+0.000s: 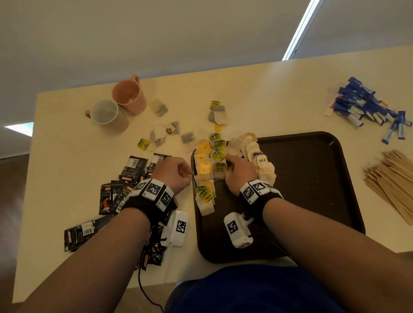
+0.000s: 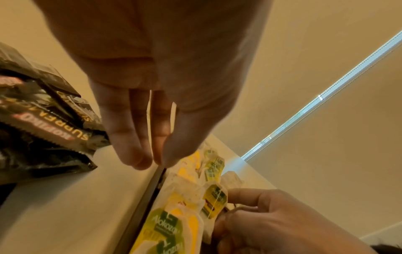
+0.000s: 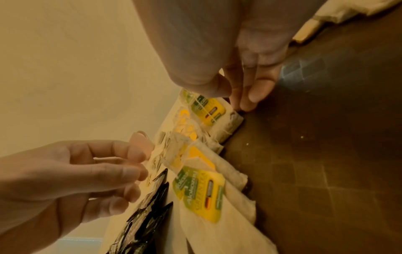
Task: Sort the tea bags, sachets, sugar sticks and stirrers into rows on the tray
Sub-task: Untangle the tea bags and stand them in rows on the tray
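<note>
Two hands work at the near-left part of the brown tray (image 1: 313,197), which I read as the start of the tea-bag rows. My right hand (image 1: 241,173) rests on the tray with thumb and fingertips (image 3: 245,103) closed on the edge of a green-tagged tea bag (image 3: 206,110), apparently squaring it into its column. My left hand (image 1: 175,174) hovers just off the tray's left rim, its fingers (image 2: 139,137) loosely curled with the tips near one another; whether they pinch a tag string, I cannot tell.

On the tray I count three rough columns of tea bags (image 1: 205,178): yellow-tagged on the left, green-tagged in the middle, plain ones curving along the right (the overlap defeats an exact count of bags).

To the left, on the table (image 1: 65,141), lies a loose heap of black coffee sachets (image 1: 119,187), still unsorted. To the right sits one bundle of wooden stirrers (image 1: 400,186), and beyond it one pile of blue sugar sticks (image 1: 368,106). Farther out, several stray tea bags (image 1: 164,132) wait on the table, and behind them stand two pink mugs (image 1: 119,106), touching.
</note>
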The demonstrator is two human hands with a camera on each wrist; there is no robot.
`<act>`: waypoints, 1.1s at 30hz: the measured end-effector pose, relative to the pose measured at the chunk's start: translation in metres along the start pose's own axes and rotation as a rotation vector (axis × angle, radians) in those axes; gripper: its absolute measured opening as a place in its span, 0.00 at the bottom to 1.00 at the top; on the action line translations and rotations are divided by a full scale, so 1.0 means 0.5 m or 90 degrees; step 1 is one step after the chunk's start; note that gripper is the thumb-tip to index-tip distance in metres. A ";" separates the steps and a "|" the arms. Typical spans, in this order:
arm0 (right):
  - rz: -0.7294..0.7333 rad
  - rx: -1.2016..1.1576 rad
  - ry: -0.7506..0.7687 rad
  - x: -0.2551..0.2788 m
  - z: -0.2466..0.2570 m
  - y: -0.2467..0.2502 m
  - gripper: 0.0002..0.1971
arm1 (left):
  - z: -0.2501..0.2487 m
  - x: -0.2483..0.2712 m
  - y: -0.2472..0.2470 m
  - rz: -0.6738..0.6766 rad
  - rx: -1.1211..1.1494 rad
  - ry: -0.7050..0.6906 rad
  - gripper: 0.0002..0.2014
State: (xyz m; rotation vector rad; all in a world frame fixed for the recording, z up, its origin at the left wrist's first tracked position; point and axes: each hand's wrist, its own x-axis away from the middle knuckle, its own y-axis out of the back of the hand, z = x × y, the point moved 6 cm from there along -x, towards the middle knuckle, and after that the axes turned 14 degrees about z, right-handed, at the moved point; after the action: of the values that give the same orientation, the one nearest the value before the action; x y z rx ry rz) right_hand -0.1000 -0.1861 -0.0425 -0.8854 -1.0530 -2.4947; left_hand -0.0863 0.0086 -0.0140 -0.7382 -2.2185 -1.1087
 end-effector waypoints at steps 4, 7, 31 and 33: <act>-0.008 -0.007 -0.016 0.003 -0.002 0.007 0.18 | 0.001 -0.010 0.043 -0.057 0.003 0.026 0.04; -0.007 -0.001 -0.016 0.004 -0.010 0.008 0.13 | 0.026 -0.026 0.104 -0.129 -0.005 0.104 0.02; 0.061 0.046 0.014 0.022 -0.050 0.032 0.06 | 0.030 -0.233 0.158 -0.018 -0.133 0.287 0.42; 0.063 0.046 0.013 0.024 -0.052 0.034 0.05 | 0.023 -0.235 0.156 -0.031 -0.132 0.263 0.26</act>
State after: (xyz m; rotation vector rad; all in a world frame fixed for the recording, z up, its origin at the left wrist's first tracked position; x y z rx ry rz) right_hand -0.1119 -0.2170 -0.0397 -0.8669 -1.0587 -2.3643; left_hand 0.0461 0.0313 -0.0580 -0.4837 -1.8010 -1.3907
